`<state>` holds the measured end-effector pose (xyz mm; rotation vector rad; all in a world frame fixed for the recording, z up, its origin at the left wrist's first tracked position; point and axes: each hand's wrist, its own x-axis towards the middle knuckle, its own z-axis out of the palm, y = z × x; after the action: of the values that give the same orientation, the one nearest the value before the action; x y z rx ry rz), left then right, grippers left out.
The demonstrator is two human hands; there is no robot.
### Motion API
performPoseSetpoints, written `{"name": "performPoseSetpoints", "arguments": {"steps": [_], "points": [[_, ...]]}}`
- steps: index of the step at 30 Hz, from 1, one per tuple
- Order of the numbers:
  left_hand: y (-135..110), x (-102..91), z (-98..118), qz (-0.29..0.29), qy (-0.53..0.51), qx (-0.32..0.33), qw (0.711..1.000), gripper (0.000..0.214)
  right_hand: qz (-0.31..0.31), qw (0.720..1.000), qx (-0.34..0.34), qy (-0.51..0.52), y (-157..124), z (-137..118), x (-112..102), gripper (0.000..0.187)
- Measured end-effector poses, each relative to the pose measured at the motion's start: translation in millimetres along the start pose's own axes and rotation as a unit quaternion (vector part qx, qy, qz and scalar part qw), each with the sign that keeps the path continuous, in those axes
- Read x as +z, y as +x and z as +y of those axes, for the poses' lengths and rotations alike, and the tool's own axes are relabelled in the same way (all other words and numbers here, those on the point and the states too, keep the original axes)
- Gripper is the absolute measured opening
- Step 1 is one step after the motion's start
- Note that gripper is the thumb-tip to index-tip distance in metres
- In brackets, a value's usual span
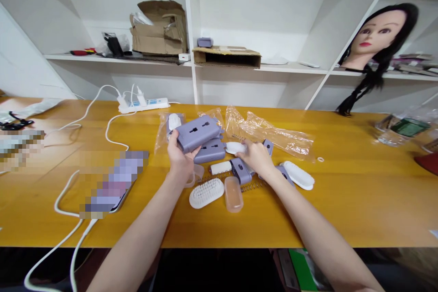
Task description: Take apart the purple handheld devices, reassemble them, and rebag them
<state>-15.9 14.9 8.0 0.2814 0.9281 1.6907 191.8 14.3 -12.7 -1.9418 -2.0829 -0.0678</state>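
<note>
My left hand [180, 159] is closed on the edge of a purple plastic casing [199, 134] with two dark slots, tilted above the table. Under it lies a second purple casing [212, 151]. The fingers of my right hand [257, 157] pinch a white oval plastic piece [234, 147]. Close below are a purple block [241, 171], a white cylinder [221, 168], a white bristled brush head [206, 193], a clear cap [233, 195] and a metal spring [252, 186]. A white oval tray-like shell [298, 175] lies right of my right hand.
Clear plastic bags [280, 134] lie behind the parts, and a small ring [320, 159] is at right. A phone [116, 182] and white cables [56, 198] occupy the left, with a power strip [145, 104] behind. Shelves hold cardboard boxes [159, 36] and a mannequin head [381, 36].
</note>
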Motion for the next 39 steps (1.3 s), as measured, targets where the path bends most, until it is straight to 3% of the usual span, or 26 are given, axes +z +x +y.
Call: {"name": "performPoseSetpoints", "arguments": {"steps": [4, 8, 13, 17, 21, 24, 29, 32, 35, 39], "points": [[-0.9, 0.5, -1.2, -0.01, 0.004, -0.014, 1.0, 0.024, -0.013, 1.0, -0.013, 0.011, 0.3, 6.8, -8.4, 0.036], [-1.6, 1.9, -0.1, -0.027, 0.05, -0.044, 0.997, 0.024, 0.011, 0.999, 0.025, 0.018, 4.6, 34.3, -28.2, 0.04], [0.0, -2.3, -2.4, -0.116, 0.195, -0.107, 0.968, 0.026, -0.009, 0.998, 0.066, 0.011, 9.4, 67.5, -36.0, 0.053], [4.6, -9.5, -11.8, -0.18, 0.256, -0.11, 0.943, 0.026, -0.05, 0.998, 0.046, 0.018, 10.0, 70.4, -27.1, 0.057], [11.1, -12.3, -16.4, -0.169, 0.344, -0.009, 0.924, 0.026, -0.063, 0.997, 0.045, 0.02, 9.9, 66.4, -22.6, 0.054], [17.1, -12.0, -12.9, -0.17, 0.431, 0.08, 0.883, 0.024, -0.051, 0.997, 0.044, 0.025, 10.6, 64.7, -23.6, 0.045], [23.7, -16.6, -7.8, -0.177, 0.506, 0.169, 0.827, 0.02, 0.012, 0.997, 0.061, 0.037, 10.9, 63.3, -29.7, 0.039], [23.7, -22.8, -9.6, -0.198, 0.574, 0.233, 0.759, 0.025, 0.054, 0.994, 0.075, 0.049, 10.4, 63.6, -34.4, 0.036], [23.7, -27.5, -12.3, -0.213, 0.636, 0.283, 0.686, 0.032, 0.115, 0.984, 0.088, 0.106, 10.9, 64.6, -37.3, 0.034], [24.4, -28.5, -14.0, -0.214, 0.646, 0.304, 0.667, 0.033, 0.162, 0.944, 0.074, 0.277, 11.6, 59.1, -36.3, 0.034]]}}
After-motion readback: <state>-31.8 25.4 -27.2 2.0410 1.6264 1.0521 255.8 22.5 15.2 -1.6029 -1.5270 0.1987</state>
